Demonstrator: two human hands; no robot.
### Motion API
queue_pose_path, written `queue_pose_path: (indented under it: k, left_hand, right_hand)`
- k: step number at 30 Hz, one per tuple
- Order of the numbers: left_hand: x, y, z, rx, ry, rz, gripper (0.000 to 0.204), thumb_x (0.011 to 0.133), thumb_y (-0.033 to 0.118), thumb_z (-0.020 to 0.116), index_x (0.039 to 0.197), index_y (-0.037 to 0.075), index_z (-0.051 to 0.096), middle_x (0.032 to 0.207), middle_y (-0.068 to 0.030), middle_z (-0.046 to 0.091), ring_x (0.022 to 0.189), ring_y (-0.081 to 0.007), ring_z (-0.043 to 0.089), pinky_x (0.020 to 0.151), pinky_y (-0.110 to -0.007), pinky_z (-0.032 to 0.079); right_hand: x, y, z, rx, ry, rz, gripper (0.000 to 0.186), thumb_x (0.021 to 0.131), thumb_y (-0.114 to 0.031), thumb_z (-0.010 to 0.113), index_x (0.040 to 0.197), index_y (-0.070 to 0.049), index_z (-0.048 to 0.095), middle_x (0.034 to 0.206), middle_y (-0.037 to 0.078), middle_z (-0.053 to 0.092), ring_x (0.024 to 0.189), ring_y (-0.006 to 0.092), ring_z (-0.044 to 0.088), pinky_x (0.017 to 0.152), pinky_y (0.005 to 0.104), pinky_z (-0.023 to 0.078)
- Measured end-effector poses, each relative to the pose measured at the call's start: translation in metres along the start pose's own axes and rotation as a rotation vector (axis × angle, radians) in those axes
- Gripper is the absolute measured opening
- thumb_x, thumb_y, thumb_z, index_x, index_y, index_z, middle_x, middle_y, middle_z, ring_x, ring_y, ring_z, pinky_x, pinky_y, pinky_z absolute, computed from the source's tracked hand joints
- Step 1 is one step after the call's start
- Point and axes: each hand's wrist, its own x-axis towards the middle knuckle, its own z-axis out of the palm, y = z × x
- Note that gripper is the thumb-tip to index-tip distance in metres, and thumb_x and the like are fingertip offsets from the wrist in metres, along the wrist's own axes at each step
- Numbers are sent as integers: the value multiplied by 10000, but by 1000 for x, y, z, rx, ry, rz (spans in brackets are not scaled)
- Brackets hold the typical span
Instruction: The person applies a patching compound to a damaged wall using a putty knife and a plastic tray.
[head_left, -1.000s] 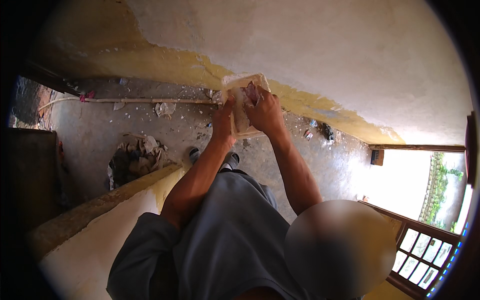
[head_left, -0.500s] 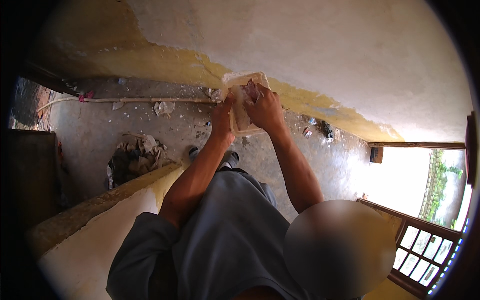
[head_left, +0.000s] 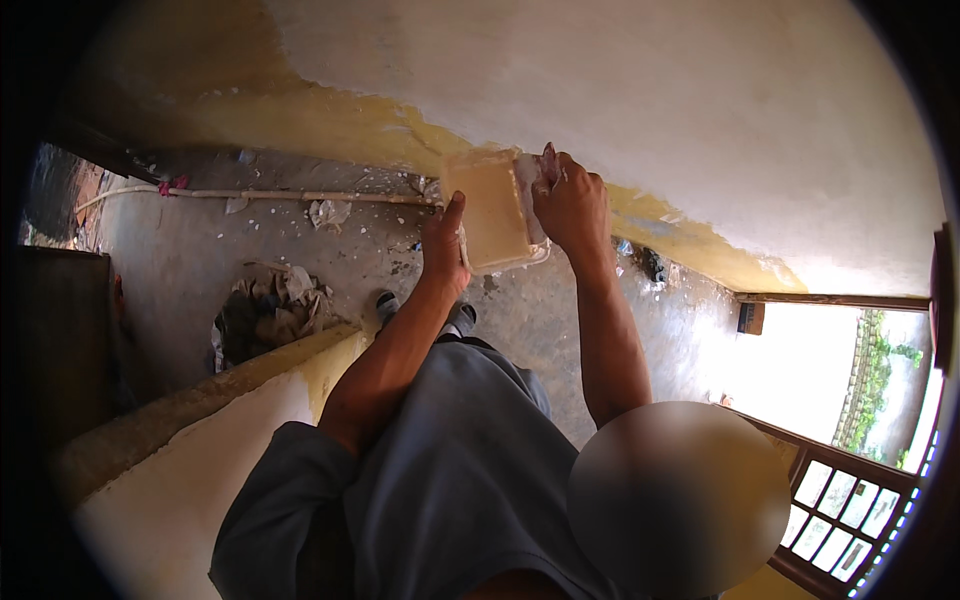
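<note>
My left hand (head_left: 443, 245) is closed on the near left side of a shallow rectangular tub (head_left: 490, 215), thumb over its rim. The tub is pale and tilted so its inside shows, with whitish paste crusted along the edges. In my right hand (head_left: 573, 210) is a flat, dull reddish scraper (head_left: 549, 158) smeared with pale paste. The fingers wrap round it and hide much of its shape. It stands at the tub's right rim, close beside it; whether it touches the rim I cannot tell.
A wall (head_left: 640, 110) rises ahead, whitish above and patchy yellow low down. Along its foot lies a long pole (head_left: 300, 199). A crumpled heap of sacking (head_left: 270, 315) lies on the floor at left, behind a low wall (head_left: 220, 390). A bright doorway (head_left: 800, 370) opens at right.
My right hand has moved right with the scraper, from over the inside of the tub to its right rim. The tub's inside now shows more fully. My left hand keeps its hold.
</note>
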Motion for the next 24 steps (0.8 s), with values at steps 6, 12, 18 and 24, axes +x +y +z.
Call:
queue_pose_path:
  k: [6, 12, 18, 24]
  left_hand:
    - [-1, -2, 1, 15, -15, 3, 531, 899, 339, 642, 1269, -11, 494, 1156, -126, 606, 1037, -243, 622, 893, -396, 518]
    - [-1, 6, 17, 4, -27, 11, 467, 886, 307, 673, 1215, 9, 527, 1098, -95, 623, 1000, -191, 619, 854, -348, 520]
    - [8, 2, 10, 28, 5, 15, 450, 874, 317, 689, 1183, 19, 554, 1048, -71, 628, 943, -171, 625, 821, -340, 522]
    - [15, -1, 4, 26, 15, 4, 399, 876, 334, 686, 1113, 27, 592, 988, -61, 642, 870, -159, 639, 759, -320, 532]
  right_hand:
    - [2, -4, 9, -56, -60, -56, 209, 788, -144, 608, 961, -28, 589, 771, 234, 656, 739, 432, 644, 667, 516, 512]
    - [2, -12, 14, 1, -80, -69, 209, 869, -213, 577, 979, -42, 626, 828, 246, 650, 797, 452, 616, 701, 522, 491]
    - [-9, -30, 19, 28, -162, -69, 250, 875, -259, 598, 981, -36, 634, 813, 250, 647, 762, 451, 620, 685, 512, 500]
    - [-15, -31, 24, 111, -105, -20, 249, 855, -264, 624, 923, -26, 647, 817, 248, 648, 785, 447, 624, 688, 497, 509]
